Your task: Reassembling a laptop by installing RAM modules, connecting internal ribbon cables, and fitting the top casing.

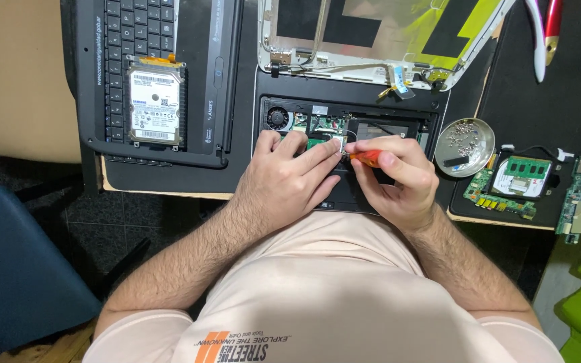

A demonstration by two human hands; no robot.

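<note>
Covering a tan desk (21,81), black mat (169,176) (blue chair (15,269) beside)

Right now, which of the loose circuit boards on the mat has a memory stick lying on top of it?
The green circuit board beside the round metal screw dish: a memory stick rests on it. The board at the mat's right edge carries none.

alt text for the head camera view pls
A person's left hand steadies a small green circuit card inside an opened black laptop base while the right hand holds an orange-handled screwdriver to it. A silver hard drive lies on a black keyboard panel to the left; a round metal dish of screws sits right.
</note>
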